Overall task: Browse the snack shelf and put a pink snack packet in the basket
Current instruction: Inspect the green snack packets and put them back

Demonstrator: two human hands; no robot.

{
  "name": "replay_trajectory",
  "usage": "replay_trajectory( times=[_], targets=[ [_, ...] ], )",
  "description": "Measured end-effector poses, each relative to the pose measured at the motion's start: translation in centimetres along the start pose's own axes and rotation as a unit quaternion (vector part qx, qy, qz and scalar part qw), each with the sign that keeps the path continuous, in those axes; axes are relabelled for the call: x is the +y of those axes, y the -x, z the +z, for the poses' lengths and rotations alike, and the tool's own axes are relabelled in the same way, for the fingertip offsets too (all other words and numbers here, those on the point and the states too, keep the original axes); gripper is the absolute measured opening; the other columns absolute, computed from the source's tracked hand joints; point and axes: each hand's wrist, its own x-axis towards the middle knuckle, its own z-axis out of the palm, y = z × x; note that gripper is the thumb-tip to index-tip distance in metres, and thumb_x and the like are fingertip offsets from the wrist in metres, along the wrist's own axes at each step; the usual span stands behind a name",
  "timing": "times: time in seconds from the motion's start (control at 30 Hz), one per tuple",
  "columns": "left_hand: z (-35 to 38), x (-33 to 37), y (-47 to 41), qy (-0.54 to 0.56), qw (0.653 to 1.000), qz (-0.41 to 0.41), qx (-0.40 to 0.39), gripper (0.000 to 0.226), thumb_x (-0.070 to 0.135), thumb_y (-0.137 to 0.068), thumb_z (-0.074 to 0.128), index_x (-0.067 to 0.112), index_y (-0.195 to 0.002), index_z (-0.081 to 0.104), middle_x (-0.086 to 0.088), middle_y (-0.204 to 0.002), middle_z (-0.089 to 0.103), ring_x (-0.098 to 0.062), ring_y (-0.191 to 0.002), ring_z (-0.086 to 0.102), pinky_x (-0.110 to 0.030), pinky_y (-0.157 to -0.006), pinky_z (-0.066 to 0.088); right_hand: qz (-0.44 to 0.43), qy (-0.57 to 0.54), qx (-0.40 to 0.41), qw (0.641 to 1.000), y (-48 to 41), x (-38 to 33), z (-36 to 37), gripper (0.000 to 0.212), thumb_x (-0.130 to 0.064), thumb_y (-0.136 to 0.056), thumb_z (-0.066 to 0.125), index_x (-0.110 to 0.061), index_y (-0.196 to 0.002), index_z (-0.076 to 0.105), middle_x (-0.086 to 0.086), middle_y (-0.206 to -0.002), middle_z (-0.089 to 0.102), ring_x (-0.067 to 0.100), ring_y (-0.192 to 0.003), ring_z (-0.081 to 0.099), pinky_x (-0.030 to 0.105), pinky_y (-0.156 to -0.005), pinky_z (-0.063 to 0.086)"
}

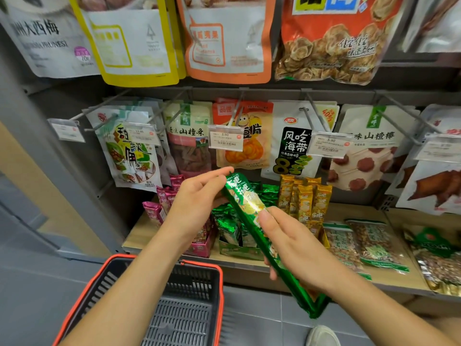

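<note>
My right hand (291,243) grips a long green snack packet (245,201) around its middle, held slanted in front of the shelf. My left hand (199,196) has its fingertips at the packet's upper end, fingers apart. Pink snack packets (156,211) stand in a pink display box at the left end of the wooden shelf (139,236), partly hidden behind my left hand. The dark basket (189,303) with an orange rim hangs below my left forearm and holds nothing.
Green packets (227,221) and gold packets (305,198) stand in boxes beside the pink ones. Bags of nuts (369,240) lie on the shelf to the right. Hanging bags on hooks with price tags (225,139) fill the wall above. A shoe (323,335) shows on the grey floor.
</note>
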Motion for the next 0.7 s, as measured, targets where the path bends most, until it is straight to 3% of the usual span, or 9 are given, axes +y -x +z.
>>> replay_trajectory(
  times=[0.13, 0.3, 0.37, 0.43, 0.53, 0.63, 0.7],
  targets=[
    [-0.4, -0.6, -0.1, -0.171, 0.984, 0.038, 0.01, 0.03, 0.018, -0.097, 0.051, 0.009, -0.078, 0.072, -0.011, -0.078, 0.069, -0.01, -0.075, 0.064, -0.03, -0.068, 0.059, -0.025, 0.166, 0.033, 0.985, 0.0, 0.5, 0.0, 0.037, -0.067, -0.089, 0.027, -0.034, -0.098, 0.042, 0.01, -0.064, 0.062, 0.015, -0.049, 0.065, 0.045, -0.057, 0.052],
    [-1.2, -0.4, -0.3, -0.179, 0.983, 0.012, 0.025, 0.027, 0.033, -0.095, 0.057, 0.028, -0.075, 0.074, 0.014, -0.07, 0.069, -0.01, -0.058, 0.065, -0.026, -0.055, 0.055, -0.026, 0.224, 0.055, 0.973, -0.1, 0.6, -0.2, 0.045, -0.071, -0.086, 0.027, -0.034, -0.107, 0.042, 0.007, -0.065, 0.062, 0.016, -0.055, 0.064, 0.048, -0.059, 0.052],
    [-1.5, -0.5, -0.3, -0.258, 0.966, 0.02, 0.019, 0.028, 0.037, -0.096, 0.054, 0.028, -0.077, 0.072, 0.011, -0.068, 0.067, -0.009, -0.055, 0.063, -0.028, -0.054, 0.056, -0.02, 0.25, 0.051, 0.967, -0.1, 0.6, -0.2, 0.048, -0.07, -0.086, 0.027, -0.032, -0.109, 0.041, 0.004, -0.062, 0.059, 0.013, -0.054, 0.062, 0.042, -0.055, 0.05],
    [-1.6, -0.6, -0.3, -0.309, 0.951, 0.026, 0.017, 0.027, 0.033, -0.097, 0.052, 0.023, -0.081, 0.072, 0.001, -0.062, 0.064, -0.01, -0.052, 0.061, -0.028, -0.051, 0.055, -0.026, 0.295, 0.053, 0.954, -0.1, 0.7, -0.2, 0.044, -0.067, -0.088, 0.027, -0.031, -0.112, 0.038, 0.0, -0.054, 0.052, 0.009, -0.048, 0.053, 0.027, -0.044, 0.035],
    [-1.3, -0.6, -0.5, -0.223, 0.974, 0.004, 0.036, 0.02, 0.018, -0.097, 0.055, 0.016, -0.085, 0.071, 0.0, -0.054, 0.064, -0.011, -0.049, 0.062, -0.022, -0.049, 0.052, -0.039, 0.334, 0.054, 0.94, -0.1, 0.7, -0.4, 0.039, -0.063, -0.093, 0.031, -0.032, -0.117, 0.032, -0.004, -0.054, 0.048, 0.009, -0.048, 0.046, 0.027, -0.044, 0.025],
    [-1.3, -0.8, -0.7, -0.174, 0.984, -0.004, 0.038, 0.015, 0.007, -0.094, 0.057, 0.008, -0.099, 0.072, -0.006, -0.069, 0.071, -0.012, -0.057, 0.066, -0.02, -0.055, 0.054, -0.051, 0.345, 0.051, 0.936, 0.0, 0.7, -0.4, 0.039, -0.058, -0.094, 0.043, -0.033, -0.121, 0.028, -0.011, -0.071, 0.049, 0.005, -0.059, 0.048, 0.029, -0.05, 0.036],
    [-1.4, -0.9, -0.6, -0.153, 0.988, -0.01, 0.014, 0.02, 0.005, -0.094, 0.057, 0.013, -0.103, 0.072, -0.004, -0.081, 0.074, -0.013, -0.068, 0.07, -0.019, -0.061, 0.056, -0.052, 0.344, 0.061, 0.936, 0.0, 0.8, -0.4, 0.041, -0.056, -0.092, 0.049, -0.034, -0.119, 0.028, -0.014, -0.084, 0.049, 0.006, -0.069, 0.051, 0.033, -0.057, 0.044]
  ],
)
